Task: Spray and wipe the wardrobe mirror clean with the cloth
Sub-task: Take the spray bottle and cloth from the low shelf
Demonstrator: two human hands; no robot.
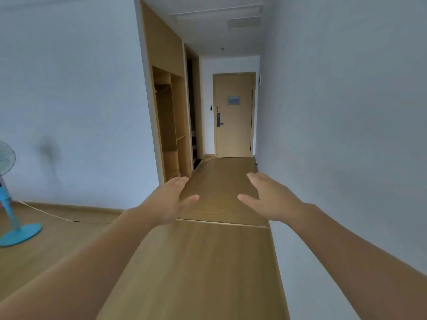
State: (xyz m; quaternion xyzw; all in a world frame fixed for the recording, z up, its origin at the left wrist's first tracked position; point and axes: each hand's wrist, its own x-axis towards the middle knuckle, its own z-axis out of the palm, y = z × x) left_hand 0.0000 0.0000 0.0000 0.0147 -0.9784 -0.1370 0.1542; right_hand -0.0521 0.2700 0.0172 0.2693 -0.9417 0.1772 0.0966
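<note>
No legible text anywhere; the only candidate is a grey plaque (234, 100) on the wooden door (233, 137) at the centre of the frame, its markings too small and blurred to read.

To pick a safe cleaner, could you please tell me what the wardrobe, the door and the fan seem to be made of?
Wardrobe: light wood or laminate, matte, faint grain. Door: pale wood-look panel, matte; veneer or laminate, can't tell. Fan: smooth blue plastic base and stand, probably; pale guard unclear.
</note>
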